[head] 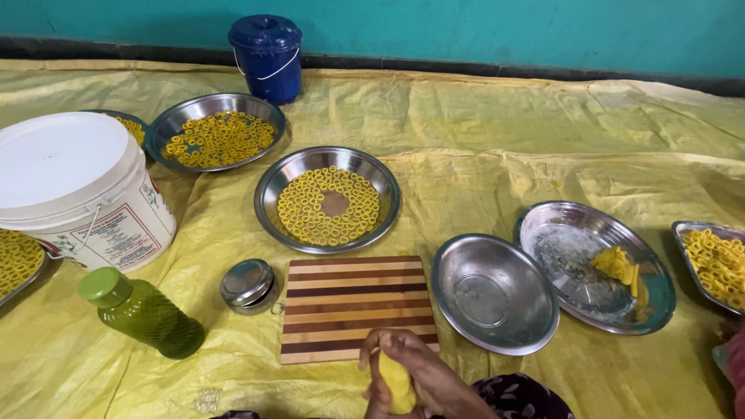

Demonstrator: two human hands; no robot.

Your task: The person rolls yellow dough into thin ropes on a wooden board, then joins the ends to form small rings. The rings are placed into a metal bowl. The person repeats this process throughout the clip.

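Note:
My two hands meet at the bottom edge, just below a striped wooden board (353,306). Between them is a lump of yellow dough (398,386). My right hand (434,378) wraps it from the right, and my left hand (377,399) presses it from the left, mostly cut off by the frame. Beyond the board stands a steel plate (272,203) filled with small yellow dough rings laid around a bare centre. An empty steel bowl (493,293) sits to the right of the board.
A yellow sheet (481,132) covers the floor. On it are a ring-filled plate (217,130), a white lidded bucket (74,186), a blue lidded pail (266,56), a green bottle (143,314), a small steel tin (247,285), a plate with dough strips (594,264) and a ring tray (718,264).

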